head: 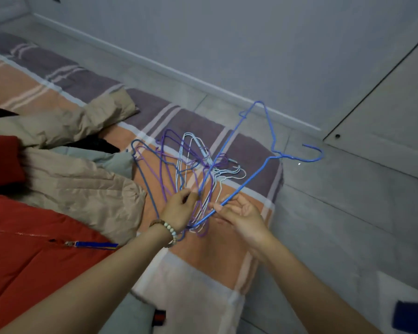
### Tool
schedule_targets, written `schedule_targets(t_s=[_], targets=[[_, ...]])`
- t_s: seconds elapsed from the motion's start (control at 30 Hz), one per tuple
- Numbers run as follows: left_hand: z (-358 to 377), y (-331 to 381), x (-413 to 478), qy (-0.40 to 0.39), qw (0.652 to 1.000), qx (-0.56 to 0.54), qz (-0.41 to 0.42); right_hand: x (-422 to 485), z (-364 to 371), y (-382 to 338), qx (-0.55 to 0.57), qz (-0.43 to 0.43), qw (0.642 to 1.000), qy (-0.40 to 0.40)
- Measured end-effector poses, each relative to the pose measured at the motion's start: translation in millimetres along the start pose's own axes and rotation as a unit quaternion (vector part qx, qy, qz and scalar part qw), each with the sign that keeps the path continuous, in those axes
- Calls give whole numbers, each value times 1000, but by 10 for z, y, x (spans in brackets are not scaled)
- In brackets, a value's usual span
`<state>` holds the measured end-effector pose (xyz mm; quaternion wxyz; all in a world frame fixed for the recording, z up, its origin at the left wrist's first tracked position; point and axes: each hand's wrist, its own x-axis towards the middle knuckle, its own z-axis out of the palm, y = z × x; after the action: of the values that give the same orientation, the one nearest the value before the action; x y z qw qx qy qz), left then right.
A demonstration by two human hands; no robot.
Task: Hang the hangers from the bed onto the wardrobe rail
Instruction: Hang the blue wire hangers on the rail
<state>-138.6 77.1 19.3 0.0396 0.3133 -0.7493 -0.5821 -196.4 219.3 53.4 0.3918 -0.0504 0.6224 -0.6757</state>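
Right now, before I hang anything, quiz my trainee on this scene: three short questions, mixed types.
1. True or false: the right hand pinches the bottom bar of the blue hanger.
2. Multiple choice: the left hand grips the bundle of hangers; on its wrist is A a watch, B a beaded bracelet, C a glove cuff.
3. Fill in: the zipped jacket beside the left forearm is coloured ____.
Key: 1 true; 2 B; 3 red.
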Motion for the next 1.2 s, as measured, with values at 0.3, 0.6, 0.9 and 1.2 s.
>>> schedule_targets(t_s=[0.3,0.6,0.9,1.2], targets=[[564,2252,-473,-239,966,-38,88,-1117,-821,-1964,-31,-194,971,134],[1292,4515,-1910,-337,875,-52,345,-3131,-1437,-3405,-73,-384,868,308],[2254,5959,-3718,-412,771,-92,476,-5422,-2008,-4143,-69,-462,769,437],[3383,6569,-5520,-435,717,-145,524,-7272,-2768,-4227,-57,-492,662,562]])
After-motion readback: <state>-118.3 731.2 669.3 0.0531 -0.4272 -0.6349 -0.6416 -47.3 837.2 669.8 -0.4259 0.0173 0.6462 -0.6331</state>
